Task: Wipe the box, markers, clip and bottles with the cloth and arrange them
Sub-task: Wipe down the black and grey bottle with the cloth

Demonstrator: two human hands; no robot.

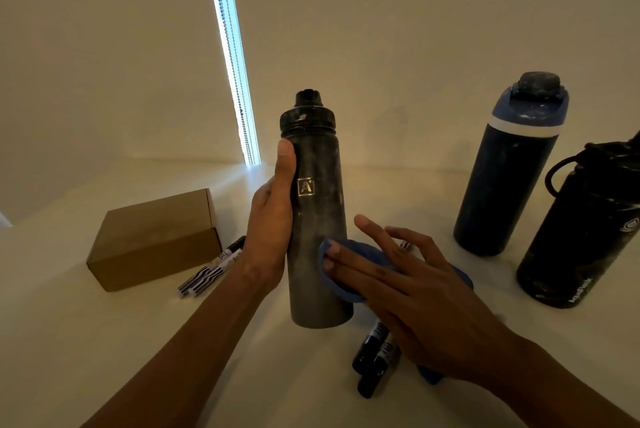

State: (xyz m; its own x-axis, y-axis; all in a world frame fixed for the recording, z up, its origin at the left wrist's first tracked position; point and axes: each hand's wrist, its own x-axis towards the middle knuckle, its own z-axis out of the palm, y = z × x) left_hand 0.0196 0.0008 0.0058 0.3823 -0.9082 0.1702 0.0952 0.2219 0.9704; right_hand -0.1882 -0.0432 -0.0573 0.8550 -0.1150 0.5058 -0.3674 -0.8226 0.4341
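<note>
A tall, dusty black bottle with a small square logo stands upright at the centre of the white table. My left hand grips its left side, thumb pointing up along the body. My right hand presses a blue cloth against the bottle's lower right side with straight fingers. Two black markers lie just below my right hand. More markers lie beside the brown cardboard box at the left. I cannot see a clip.
A dark blue bottle with a blue lid and a black bottle with a loop handle stand at the right. A wall and a window blind with a bead chain rise behind the table.
</note>
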